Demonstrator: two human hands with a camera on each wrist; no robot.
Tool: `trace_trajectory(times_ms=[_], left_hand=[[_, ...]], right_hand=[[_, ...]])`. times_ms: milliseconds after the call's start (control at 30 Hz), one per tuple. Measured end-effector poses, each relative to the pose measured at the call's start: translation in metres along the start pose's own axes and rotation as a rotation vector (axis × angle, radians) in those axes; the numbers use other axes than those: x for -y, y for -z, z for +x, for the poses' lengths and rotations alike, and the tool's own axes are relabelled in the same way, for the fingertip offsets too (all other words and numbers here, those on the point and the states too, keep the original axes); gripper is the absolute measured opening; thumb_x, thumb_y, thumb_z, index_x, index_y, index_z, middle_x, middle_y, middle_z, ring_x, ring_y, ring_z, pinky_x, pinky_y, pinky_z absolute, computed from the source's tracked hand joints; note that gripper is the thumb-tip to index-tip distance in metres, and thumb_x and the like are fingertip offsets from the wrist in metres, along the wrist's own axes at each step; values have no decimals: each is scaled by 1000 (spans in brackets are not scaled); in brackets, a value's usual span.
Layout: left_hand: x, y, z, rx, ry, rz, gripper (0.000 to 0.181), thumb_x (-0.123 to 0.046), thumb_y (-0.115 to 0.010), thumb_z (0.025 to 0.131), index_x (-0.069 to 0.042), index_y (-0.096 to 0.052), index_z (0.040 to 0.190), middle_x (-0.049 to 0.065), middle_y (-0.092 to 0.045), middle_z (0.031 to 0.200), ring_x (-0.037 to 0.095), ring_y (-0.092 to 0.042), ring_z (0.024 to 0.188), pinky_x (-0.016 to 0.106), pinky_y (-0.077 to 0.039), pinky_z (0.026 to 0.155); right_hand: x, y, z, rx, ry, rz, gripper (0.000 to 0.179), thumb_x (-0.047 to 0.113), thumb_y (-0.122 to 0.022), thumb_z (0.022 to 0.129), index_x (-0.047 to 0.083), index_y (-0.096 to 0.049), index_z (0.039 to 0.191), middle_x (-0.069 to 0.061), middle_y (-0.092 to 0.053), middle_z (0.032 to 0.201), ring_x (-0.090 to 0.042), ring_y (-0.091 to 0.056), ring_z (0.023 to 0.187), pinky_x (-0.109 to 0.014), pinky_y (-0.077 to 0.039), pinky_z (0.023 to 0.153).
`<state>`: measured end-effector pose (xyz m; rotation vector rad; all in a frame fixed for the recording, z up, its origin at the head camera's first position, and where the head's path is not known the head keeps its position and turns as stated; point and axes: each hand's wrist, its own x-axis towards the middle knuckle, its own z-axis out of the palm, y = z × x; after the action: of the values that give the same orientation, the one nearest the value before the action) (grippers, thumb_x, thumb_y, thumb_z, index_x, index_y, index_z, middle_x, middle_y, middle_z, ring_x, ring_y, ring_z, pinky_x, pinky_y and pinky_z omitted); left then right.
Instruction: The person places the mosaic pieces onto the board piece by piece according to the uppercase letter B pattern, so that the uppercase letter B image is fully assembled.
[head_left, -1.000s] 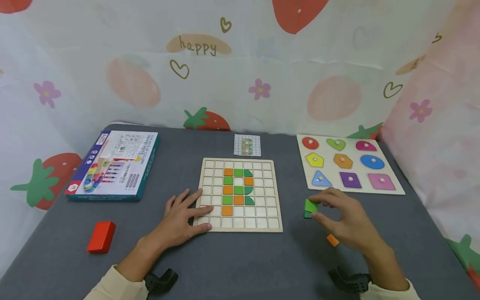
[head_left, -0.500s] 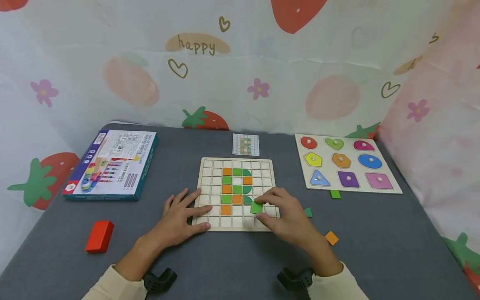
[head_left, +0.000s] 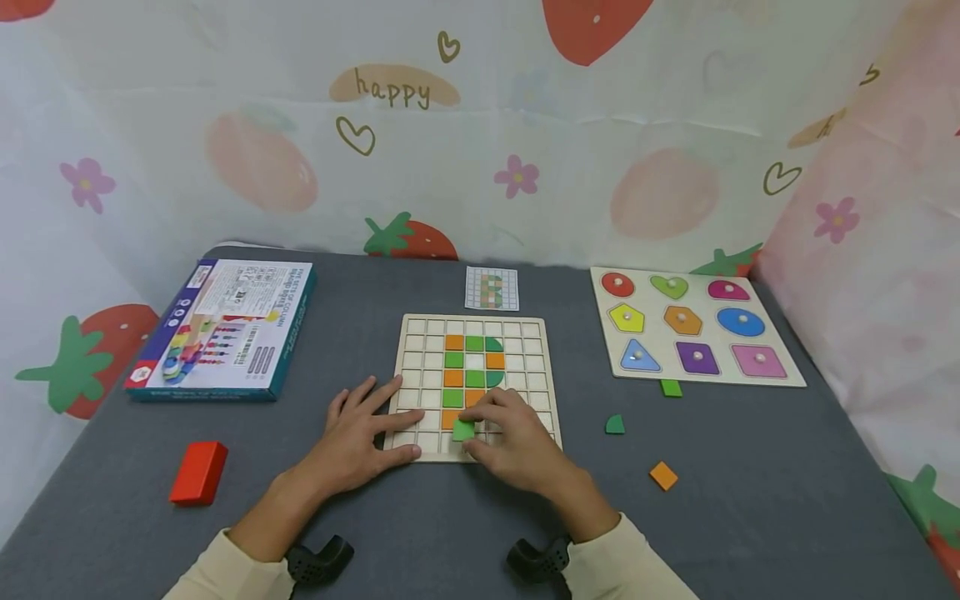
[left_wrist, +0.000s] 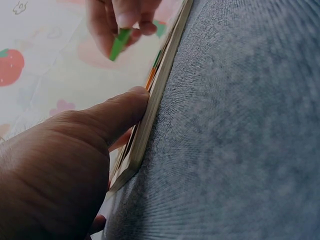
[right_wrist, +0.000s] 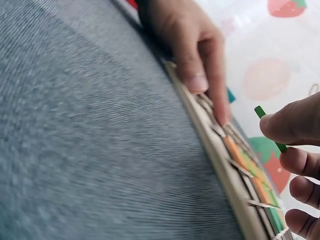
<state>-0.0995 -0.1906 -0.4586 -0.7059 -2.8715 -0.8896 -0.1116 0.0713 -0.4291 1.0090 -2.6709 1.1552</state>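
Observation:
A wooden grid board (head_left: 525,452) lies mid-table, with orange and green square tiles and dark green rounded tiles filling part of its cells. My left hand (head_left: 365,433) rests on the board's left edge, fingers spread; in the left wrist view its thumb (left_wrist: 125,107) presses the rim. Between thumb and fingertips my right hand (head_left: 521,446) pinches a light green square tile (head_left: 463,430) over the lower part of the board, just below an orange tile (head_left: 451,418). From the right wrist view the pinched tile (right_wrist: 270,128) appears edge-on, raised above the grid.
Right of the board lie a dark green rounded tile (head_left: 615,425), an orange tile (head_left: 663,476) and a green tile (head_left: 671,388) beside the shape puzzle board (head_left: 705,367). Behind is a pattern card (head_left: 492,288). To the left are a box (head_left: 225,325) and a red block (head_left: 198,473).
My right hand has carried the green square tile leftward from the table at right to over the board's lower cells. The left hand has kept its place on the board's edge.

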Motion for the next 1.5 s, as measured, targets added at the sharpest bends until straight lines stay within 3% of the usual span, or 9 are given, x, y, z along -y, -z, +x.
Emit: trace_trajectory(times_ms=[567,1500], left_hand=[[0,0,0,1,-1,2,51,-45,-72,85,-21,-66,129,14,-34,152,46,-19,138,68,-8,102],[0,-2,1,-2,0,12,51,-47,-71,85,-22,-66,129,14,-34,152,47,-19,137,69,-8,102]], right_hand=[[-4,-19,1,72,8,-153,26,18,-78,83,14,-74,108,3,-56,99,-15,-47,91,-34,-43,81],[-1,-20,2,88,-16,-176,28,23,-78,81,15,-75,107,3,-55,97,-15,-46,90,-37,-41,83]])
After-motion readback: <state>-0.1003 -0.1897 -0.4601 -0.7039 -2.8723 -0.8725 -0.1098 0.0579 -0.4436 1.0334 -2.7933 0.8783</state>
